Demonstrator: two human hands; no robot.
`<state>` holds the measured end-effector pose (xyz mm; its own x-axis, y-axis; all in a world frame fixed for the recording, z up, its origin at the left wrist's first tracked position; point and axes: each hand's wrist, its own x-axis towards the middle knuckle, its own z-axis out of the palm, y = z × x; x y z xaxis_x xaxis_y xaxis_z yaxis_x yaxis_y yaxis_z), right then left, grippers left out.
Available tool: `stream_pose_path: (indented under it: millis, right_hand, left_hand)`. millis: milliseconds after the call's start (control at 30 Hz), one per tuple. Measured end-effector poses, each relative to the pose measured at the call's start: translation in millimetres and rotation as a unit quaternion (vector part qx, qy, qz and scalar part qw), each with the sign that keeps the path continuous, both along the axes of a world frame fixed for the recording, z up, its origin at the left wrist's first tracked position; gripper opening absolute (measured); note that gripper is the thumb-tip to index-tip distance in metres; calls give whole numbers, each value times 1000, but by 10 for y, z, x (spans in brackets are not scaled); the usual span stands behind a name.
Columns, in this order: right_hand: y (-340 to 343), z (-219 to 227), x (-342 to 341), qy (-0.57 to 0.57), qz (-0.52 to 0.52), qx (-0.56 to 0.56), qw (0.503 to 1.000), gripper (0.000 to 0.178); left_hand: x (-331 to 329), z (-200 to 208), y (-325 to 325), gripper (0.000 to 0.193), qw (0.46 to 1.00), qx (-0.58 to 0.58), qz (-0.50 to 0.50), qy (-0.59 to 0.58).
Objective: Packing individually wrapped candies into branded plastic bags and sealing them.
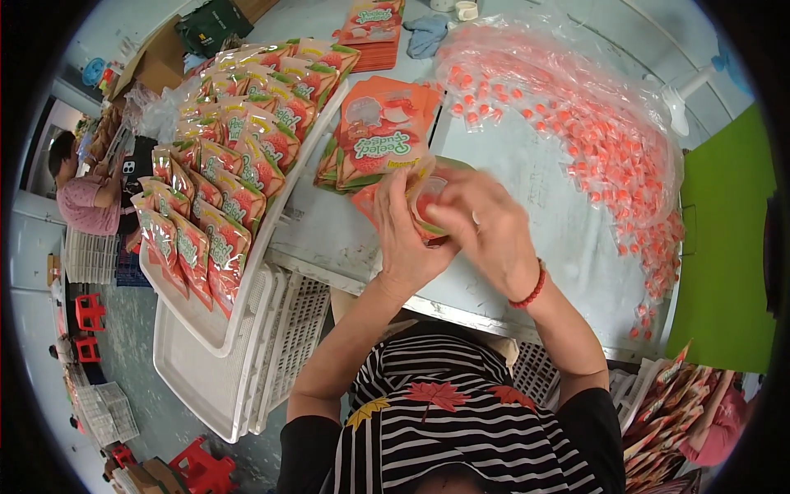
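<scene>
My left hand is closed around a small red printed pouch, holding it up over the table's near edge. My right hand, a red bead bracelet on its wrist, is at the pouch's right side. Its fingers are blurred by motion, so whether they hold anything is unclear. Just beyond my hands lies a stack of flat red pouches, partly overlapping others with green edges. On the right, small clear-wrapped candies with red centres spill from a large clear plastic bag.
At left, a white tray holds rows of filled pouches. It rests on stacked white crates. Another pouch stack and a blue cloth are at the back. A green panel borders the right side. Other people are nearby.
</scene>
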<state>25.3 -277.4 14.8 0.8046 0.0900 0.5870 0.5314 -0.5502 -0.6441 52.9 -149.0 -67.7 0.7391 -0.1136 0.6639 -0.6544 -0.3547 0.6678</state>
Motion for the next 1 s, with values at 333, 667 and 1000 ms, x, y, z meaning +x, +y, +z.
stream_pose_path:
  millis: [333, 667, 1000]
  right_hand:
    - [-304, 332, 25, -27, 80, -210, 974, 22]
    - [-267, 446, -56, 5, 101, -224, 969, 22]
    - [-252, 379, -80, 148, 46, -133, 979, 18]
  left_hand:
    - [117, 620, 481, 109, 937, -138, -224, 229]
    - [131, 498, 752, 21, 862, -265, -244, 356]
    - [49, 646, 804, 18, 861, -298, -248, 329]
